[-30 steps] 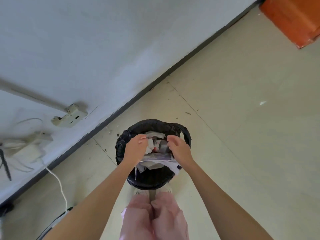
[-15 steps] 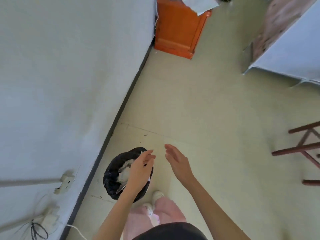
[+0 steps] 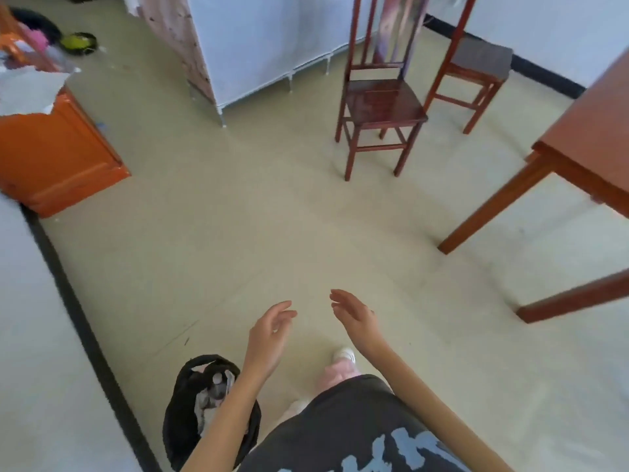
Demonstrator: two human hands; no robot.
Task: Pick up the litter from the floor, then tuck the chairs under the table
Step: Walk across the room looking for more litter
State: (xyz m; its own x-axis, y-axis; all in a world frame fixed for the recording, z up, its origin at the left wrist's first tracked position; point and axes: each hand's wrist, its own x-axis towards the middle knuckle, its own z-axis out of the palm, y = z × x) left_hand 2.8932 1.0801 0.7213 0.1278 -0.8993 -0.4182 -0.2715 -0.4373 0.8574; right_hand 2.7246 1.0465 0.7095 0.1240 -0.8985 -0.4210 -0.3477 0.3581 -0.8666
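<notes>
Litter, as crumpled grey and white paper scraps [image 3: 207,400], sits inside one round bin lined with a black plastic bag [image 3: 180,417] at the lower left, standing on the pale tiled floor [image 3: 238,233] just beside the dark skirting strip [image 3: 85,332] of the white wall. I count two dark red wooden chairs: the nearer one with a bare glossy seat [image 3: 383,103] and, beside it further right, one with a grey cushion on the seat [image 3: 476,68]. Both stand free on the floor, apart from the one reddish-brown wooden table [image 3: 592,131] whose corner and two legs show at the right edge; neither chair is under it. I record my left hand [image 3: 269,335] and my right hand [image 3: 354,315] held out over the floor, apart from each other, fingers loosely extended and holding nothing. The left forearm crosses over the bin's right rim. One orange wooden cabinet [image 3: 58,158] stands at the left wall with torn white paper [image 3: 27,90] lying on its top. One white fabric wardrobe with a pink patterned side [image 3: 245,39] stands at the back. One white shoe [image 3: 343,354] shows below the right wrist.
</notes>
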